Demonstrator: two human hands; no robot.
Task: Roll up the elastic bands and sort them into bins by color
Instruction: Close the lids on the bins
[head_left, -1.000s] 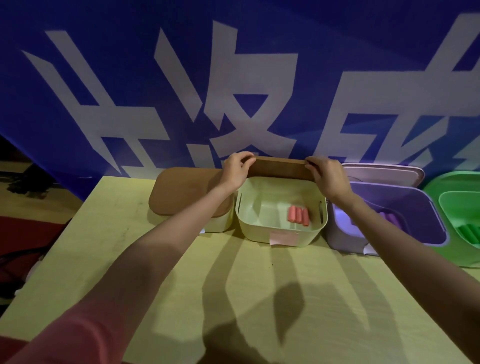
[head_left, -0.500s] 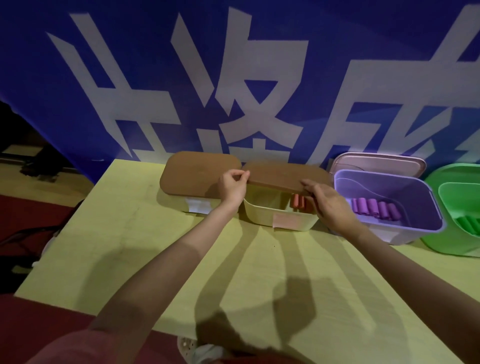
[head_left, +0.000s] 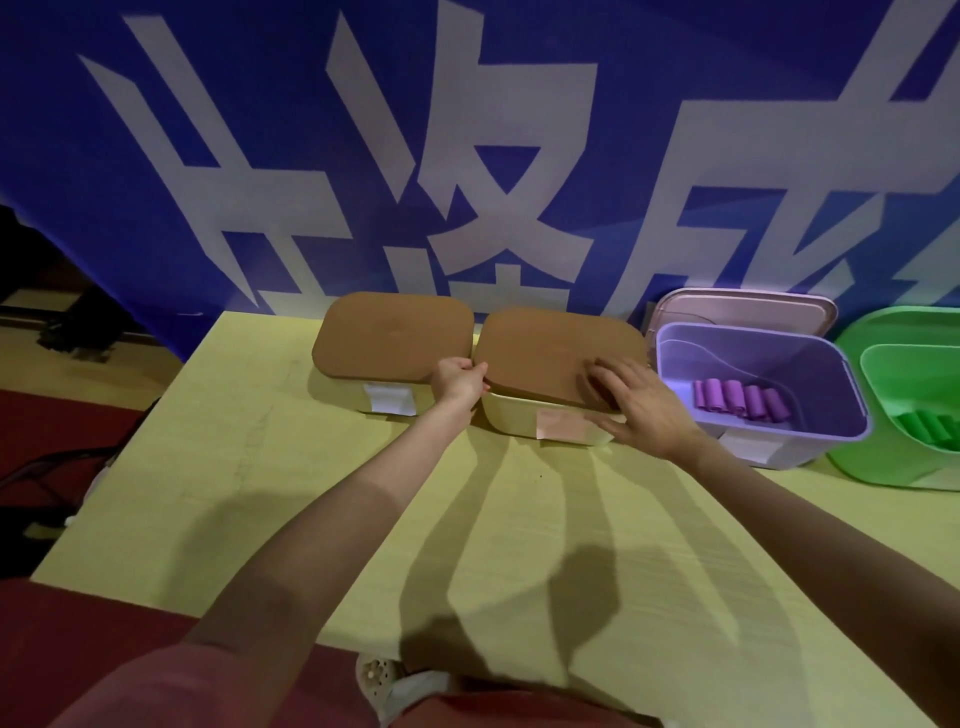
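A brown lid (head_left: 558, 353) lies on the cream bin (head_left: 519, 418) at the desk's (head_left: 363, 519) far edge — the left hand (head_left: 457, 378) pinches its left corner, the right hand (head_left: 636, 402) presses flat-fingered on top. Left, touching it, a second lidded bin (head_left: 387, 400); right, the open purple bin (head_left: 810, 384) holds purple rolled bands (head_left: 740, 397), then the green bin (head_left: 883, 457) — green rolls (head_left: 930, 427) inside.

You have four bins in a row along the table's (head_left: 218, 467) far edge. From the left: lidded bin (head_left: 395, 338), second lidded bin (head_left: 556, 348), open bin (head_left: 831, 374) holding rolled bands (head_left: 737, 397), fourth bin (head_left: 904, 364) at the right edge. A banner (head_left: 467, 156) hangs behind.
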